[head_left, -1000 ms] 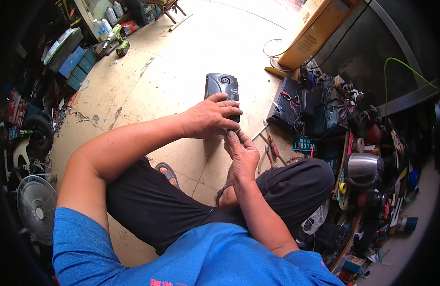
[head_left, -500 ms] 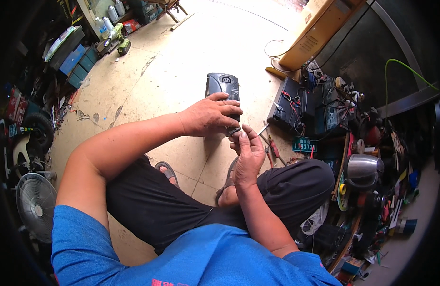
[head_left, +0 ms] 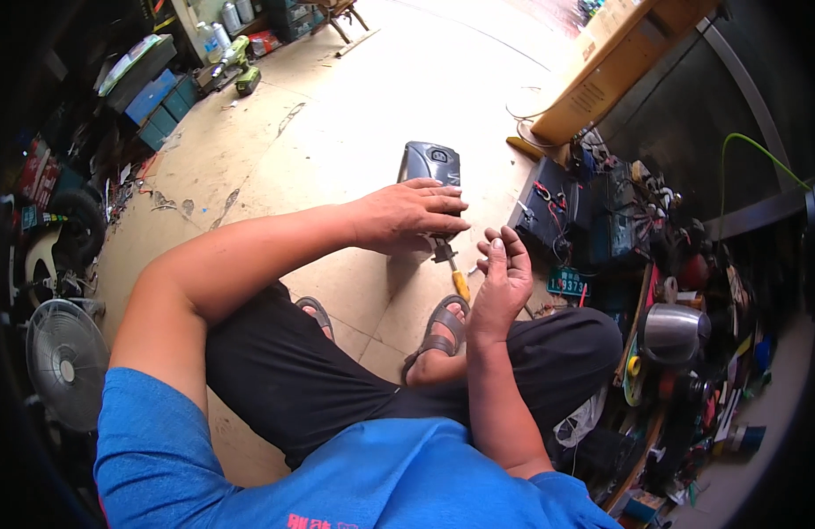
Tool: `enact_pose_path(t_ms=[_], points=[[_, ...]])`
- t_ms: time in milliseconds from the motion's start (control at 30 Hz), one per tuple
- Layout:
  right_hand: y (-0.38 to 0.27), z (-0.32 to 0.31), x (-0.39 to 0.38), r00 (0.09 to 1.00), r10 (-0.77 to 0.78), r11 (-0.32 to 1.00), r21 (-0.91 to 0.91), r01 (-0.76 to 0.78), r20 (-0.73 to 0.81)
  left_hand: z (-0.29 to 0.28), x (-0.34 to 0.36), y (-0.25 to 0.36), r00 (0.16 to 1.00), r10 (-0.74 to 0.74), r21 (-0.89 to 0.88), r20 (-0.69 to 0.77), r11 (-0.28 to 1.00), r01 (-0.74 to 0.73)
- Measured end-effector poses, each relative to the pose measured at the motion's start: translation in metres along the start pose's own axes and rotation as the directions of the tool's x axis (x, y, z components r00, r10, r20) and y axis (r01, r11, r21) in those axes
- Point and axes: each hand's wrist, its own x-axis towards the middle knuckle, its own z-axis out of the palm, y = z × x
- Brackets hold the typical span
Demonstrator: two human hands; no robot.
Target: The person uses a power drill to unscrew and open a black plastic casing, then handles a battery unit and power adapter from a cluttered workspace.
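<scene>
A dark grey plastic case with a power socket in its far end, likely a battery case, stands on the floor in front of me. My left hand lies across it, fingers wrapped over toward its right edge. To the right, apart from the case, my right hand is raised with thumb and fingers drawn together; anything between them is too small to make out. A small dark part shows at the case's near end. Beside it is a yellow-handled screwdriver, above my sandalled foot.
Black batteries with red wires stand on the right, below a tan cabinet. A metal kettle and tools crowd the right side. At left are a fan, blue boxes and a green cordless drill.
My right hand has drawn away from the case's near end to the right, uncovering the yellow-handled screwdriver. My left hand stays on the case. The whole view has shifted slightly.
</scene>
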Motion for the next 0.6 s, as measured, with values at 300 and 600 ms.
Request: enact_pose_path(t_ms=[300,600], points=[[-0.017,0.035,0.043,0.986,0.022,0.992,-0.128,0.0,0.166,-0.034,-0.019,-0.057,0.714,-0.517,-0.164,-0.472,0.847,0.505],[-0.049,0.087,0.108,0.587,0.156,0.243,-0.606,0.757,0.795,-0.004,-0.077,-0.106,0.495,-0.86,-0.277,-0.124,0.509,0.815]])
